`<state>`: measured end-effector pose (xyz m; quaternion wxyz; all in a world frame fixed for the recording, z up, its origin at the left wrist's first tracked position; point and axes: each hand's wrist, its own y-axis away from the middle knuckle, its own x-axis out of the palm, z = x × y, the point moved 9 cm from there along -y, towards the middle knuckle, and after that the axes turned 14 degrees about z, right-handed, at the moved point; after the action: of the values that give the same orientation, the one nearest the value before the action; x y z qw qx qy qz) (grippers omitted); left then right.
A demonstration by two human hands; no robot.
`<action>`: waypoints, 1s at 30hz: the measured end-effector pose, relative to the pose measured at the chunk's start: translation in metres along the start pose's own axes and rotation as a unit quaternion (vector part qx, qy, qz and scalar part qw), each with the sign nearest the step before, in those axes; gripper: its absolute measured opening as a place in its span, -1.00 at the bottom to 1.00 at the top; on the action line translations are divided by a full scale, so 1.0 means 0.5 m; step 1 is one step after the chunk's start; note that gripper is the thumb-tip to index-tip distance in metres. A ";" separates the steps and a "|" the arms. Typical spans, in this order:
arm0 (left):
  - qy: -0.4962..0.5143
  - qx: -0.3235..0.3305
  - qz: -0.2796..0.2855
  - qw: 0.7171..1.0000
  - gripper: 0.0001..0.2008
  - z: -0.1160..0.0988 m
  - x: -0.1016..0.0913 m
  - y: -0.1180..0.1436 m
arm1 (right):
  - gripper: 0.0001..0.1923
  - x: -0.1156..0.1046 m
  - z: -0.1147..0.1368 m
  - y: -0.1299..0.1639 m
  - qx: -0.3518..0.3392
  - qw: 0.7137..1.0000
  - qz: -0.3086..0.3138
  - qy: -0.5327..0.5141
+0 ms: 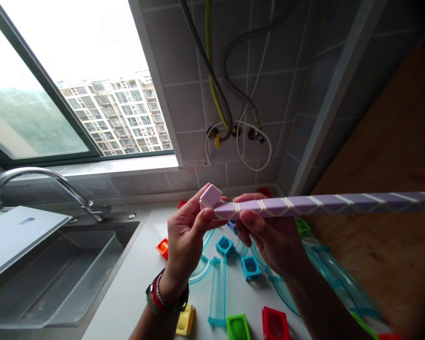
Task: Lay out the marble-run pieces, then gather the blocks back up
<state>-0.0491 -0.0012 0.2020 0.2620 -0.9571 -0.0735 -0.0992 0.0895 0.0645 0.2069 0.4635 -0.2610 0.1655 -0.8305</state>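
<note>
Left hand (186, 236) pinches lilac cube (210, 196) between thumb and fingertips, at rod (326, 204) end; right hand (272, 238) curls closed under rod, thumb on top.

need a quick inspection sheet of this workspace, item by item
surface: white counter beside a steel sink.
job's things: long purple bar held level; lilac cube at its left end.
clutter: clear blue track pieces; blue, orange, yellow, green and red blocks.
hands: left hand pinches the cube; right hand grips the bar from below.
cables: hoses and a white cable on the tiled wall.
surroundings: faucet, window, wooden panel.
</note>
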 end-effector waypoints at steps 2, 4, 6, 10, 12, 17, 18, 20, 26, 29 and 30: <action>0.000 0.000 -0.002 1.000 -0.46 -0.004 -0.001 0.000 | -0.81 0.000 -0.001 -0.001 0.004 1.000 0.012 0.004; -0.002 0.004 -0.002 1.000 -0.45 -0.008 -0.002 0.000 | -0.78 -0.002 -0.004 -0.001 0.011 1.000 0.021 0.006; -0.009 0.011 0.000 1.000 -0.44 -0.011 -0.005 -0.001 | -0.77 -0.002 -0.008 0.001 0.014 0.999 0.027 0.008; 0.000 0.026 0.023 0.999 -0.43 -0.014 -0.005 -0.003 | -0.71 0.015 -0.008 0.007 -0.002 0.997 0.077 0.016; 0.016 0.033 0.036 0.999 -0.42 -0.016 -0.003 -0.002 | -0.67 0.023 0.000 0.010 -0.010 0.995 0.099 0.032; 0.070 -0.058 0.082 0.992 -0.35 0.005 0.022 0.001 | -0.67 0.021 0.051 0.009 -0.024 0.983 0.099 0.153; 0.092 -0.096 0.095 0.987 -0.33 0.016 0.032 0.003 | -0.68 0.023 0.057 0.008 -0.023 0.981 0.107 0.163; 0.132 -0.152 0.118 0.972 -0.33 0.033 0.050 0.006 | -0.69 0.022 0.057 0.005 -0.018 0.983 0.110 0.143; 0.261 -0.243 0.177 0.917 -0.37 0.080 0.088 0.015 | -0.77 -0.018 -0.001 -0.003 0.028 1.000 -0.004 -0.003; 0.305 -0.279 0.206 0.887 -0.33 0.101 0.104 0.027 | -0.70 -0.040 -0.016 -0.005 0.040 0.996 -0.073 -0.021; 0.303 -0.277 0.205 0.888 -0.35 0.103 0.104 0.027 | -0.67 -0.044 -0.018 -0.005 0.045 0.995 -0.087 -0.026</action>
<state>0.0119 0.0186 0.1639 0.0097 -0.9078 0.2378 -0.3454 0.0919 0.0852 0.1947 0.4048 -0.2748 0.0929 -0.8672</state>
